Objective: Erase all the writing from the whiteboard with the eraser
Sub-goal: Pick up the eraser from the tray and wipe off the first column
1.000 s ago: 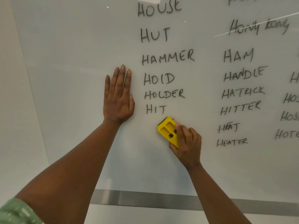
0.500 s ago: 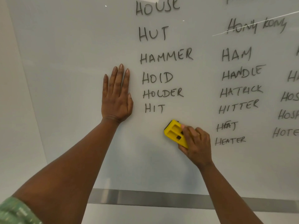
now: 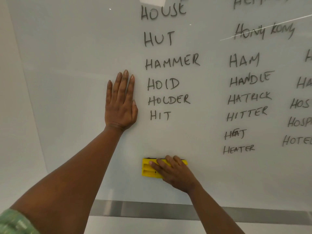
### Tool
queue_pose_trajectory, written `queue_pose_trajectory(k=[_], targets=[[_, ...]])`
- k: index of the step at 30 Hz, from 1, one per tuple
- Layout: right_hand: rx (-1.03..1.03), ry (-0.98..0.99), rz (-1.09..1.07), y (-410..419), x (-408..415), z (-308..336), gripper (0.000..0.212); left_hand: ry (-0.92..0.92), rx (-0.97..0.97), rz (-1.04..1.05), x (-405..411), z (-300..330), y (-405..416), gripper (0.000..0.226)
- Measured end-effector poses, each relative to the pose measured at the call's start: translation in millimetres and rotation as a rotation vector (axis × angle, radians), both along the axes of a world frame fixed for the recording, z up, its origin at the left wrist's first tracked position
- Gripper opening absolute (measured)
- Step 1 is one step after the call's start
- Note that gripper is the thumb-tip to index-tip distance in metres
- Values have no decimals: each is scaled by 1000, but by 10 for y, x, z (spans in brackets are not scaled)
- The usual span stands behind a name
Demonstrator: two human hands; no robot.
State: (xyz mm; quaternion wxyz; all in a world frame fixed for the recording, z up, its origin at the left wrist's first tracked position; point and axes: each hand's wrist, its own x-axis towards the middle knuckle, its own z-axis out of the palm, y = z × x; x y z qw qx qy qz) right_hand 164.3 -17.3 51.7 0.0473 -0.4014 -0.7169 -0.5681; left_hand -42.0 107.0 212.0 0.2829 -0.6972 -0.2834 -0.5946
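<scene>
Head view: eraser low on a still-full whiteboard

Item 1, whiteboard (image 3: pixel 67 48): glossy pale surface filling the frame, metal rail (image 3: pixel 152 208) along its lower edge. Writing (image 3: pixel 172 62) in columns across centre and right of frame; none of it looks wiped yet.

Item 2, eraser (image 3: pixel 148 171): yellow rigid plastic block, dark felt strip along its top edge, lying level against the board at lower centre, below "HIT". Judged light and stiff; ribbed back should give purchase; best held across the back with even pressure.

Item 3, right hand (image 3: pixel 175 174): fingers spread flat over the eraser's back, the grip pressing it to the board rather than wrapping it.

Item 4, left hand (image 3: pixel 120 105): open palm braced on board, centre left, holding nothing.
</scene>
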Motion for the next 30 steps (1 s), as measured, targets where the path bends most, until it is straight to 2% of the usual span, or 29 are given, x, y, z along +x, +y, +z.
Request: queue_pose_trajectory(k=[7,15,18,26,30], targets=[[185,256,92,-36,138,629,68,-7,4,-16,5,-10,7,59],[551,870,-7,-24,28,1495,63,-18,-5,-12,12,-33,20,59],[554,876,-14,86,-182,1582,63,-28,2,-8,15,-37,36,60],[331,511,49,52,-14,1341,71,-33,17,-21,3,-41,40,60],[470,706,-12,-33,84,1478,63,-38,26,-28,8,-44,39,59]])
